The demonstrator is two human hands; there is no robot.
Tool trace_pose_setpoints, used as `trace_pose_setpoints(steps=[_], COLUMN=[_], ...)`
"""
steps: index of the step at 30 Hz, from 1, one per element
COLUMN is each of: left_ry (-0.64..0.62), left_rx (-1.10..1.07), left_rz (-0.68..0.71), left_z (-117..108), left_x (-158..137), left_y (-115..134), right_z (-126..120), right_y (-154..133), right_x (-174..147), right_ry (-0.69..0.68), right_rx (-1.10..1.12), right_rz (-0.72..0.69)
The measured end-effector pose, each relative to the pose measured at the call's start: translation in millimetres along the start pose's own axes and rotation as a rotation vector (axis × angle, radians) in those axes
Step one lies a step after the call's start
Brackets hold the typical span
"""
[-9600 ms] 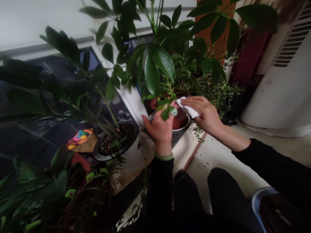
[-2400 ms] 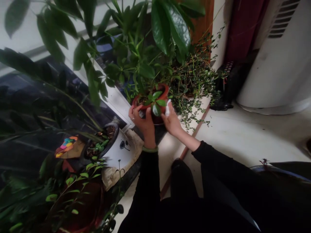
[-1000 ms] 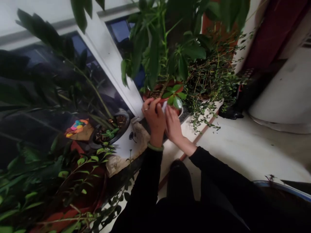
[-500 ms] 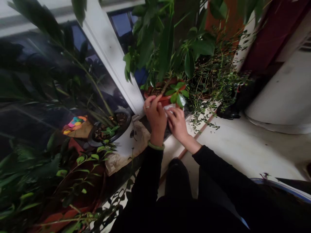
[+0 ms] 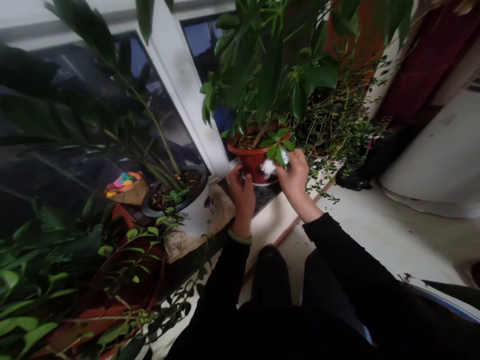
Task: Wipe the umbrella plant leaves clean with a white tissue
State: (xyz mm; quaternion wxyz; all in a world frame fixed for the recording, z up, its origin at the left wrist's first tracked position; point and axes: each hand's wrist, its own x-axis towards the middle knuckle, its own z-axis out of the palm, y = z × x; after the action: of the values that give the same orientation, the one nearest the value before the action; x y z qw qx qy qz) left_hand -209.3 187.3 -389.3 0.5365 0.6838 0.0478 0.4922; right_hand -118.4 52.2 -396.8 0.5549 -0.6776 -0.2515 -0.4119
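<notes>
A red-brown flower pot (image 5: pixel 252 161) stands in a pale saucer (image 5: pixel 267 184) on a dark ledge, holding a leafy green plant (image 5: pixel 258 75). My left hand (image 5: pixel 242 195) is at the pot's lower left, its fingers by the saucer's edge and its thumb against the front, gripping the base. At the pot's right front, my right hand (image 5: pixel 294 175) is closed on a crumpled white tissue (image 5: pixel 267 167), which lies against the pot wall. A low sprig of glossy leaves (image 5: pixel 279 145) hangs over the rim and partly covers the right fingertips.
To the left stands a dark-rimmed pot (image 5: pixel 204 182) with a tall plant, beside a bag of colourful pieces (image 5: pixel 125 185). More foliage (image 5: pixel 37 300) fills the lower left. A trailing plant (image 5: pixel 337 115) and a white cylinder (image 5: pixel 438 150) are at right. The window frame (image 5: pixel 183 85) rises behind.
My hands have moved apart from the pot's front: the left down to its lower left, the right to its right side. More of the pot and the white tissue now shows.
</notes>
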Motion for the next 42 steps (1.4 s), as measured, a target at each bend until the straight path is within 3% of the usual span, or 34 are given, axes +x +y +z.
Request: trace_pose_setpoints(steps=[7, 11, 17, 20, 27, 30, 34, 37, 39, 42], left_ry=[-0.045, -0.006, -0.029, -0.061, 0.101, 0.057, -0.064, -0.069, 0.028, 0.253], left_rx=[-0.097, -0.106, -0.129, -0.111, 0.108, 0.114, 0.087, -0.007, -0.058, -0.061], left_rz=[-0.163, -0.188, -0.239, -0.199, 0.131, 0.218, 0.234, 0.132, 0.040, -0.016], left_z=[12.5, 18.6, 19.1, 15.9, -4.2, -0.1, 10.9, 10.5, 5.2, -1.5], left_x=[3.8, 1.5, 4.9, -0.5, -42.9, -63.6, -74.3, -64.1, -50.9, -30.1], left_y=[-2.0, -2.5, -10.0, -8.4, 21.7, 30.6, 30.6, 27.4, 26.1, 23.9], right_z=[-13.0, -17.6, -5.2, 6.5, 5.6, -4.8, -16.9, -24.4, -28.3, -31.1], right_y=[9.2, 13.2, -19.2, -39.6, -58.0, -61.8, -72.2, -73.5, -63.5, -31.9], right_x=[-25.5, -28.2, -29.6, -31.3, -39.3, -48.0, -58.4, -59.8, -54.2, -31.8], right_ry=[-0.161, -0.215, -0.284, -0.320, -0.149, -0.113, -0.179, -0.245, -0.230, 0.016], right_rx=[-0.121, -0.205, -0.190, -0.045, 0.639, 0.819, 0.951, 0.937, 0.851, 0.578], right_rz=[0.124, 0.215, 0.163, 0.168, 0.531, 0.672, 0.843, 0.820, 0.744, 0.523])
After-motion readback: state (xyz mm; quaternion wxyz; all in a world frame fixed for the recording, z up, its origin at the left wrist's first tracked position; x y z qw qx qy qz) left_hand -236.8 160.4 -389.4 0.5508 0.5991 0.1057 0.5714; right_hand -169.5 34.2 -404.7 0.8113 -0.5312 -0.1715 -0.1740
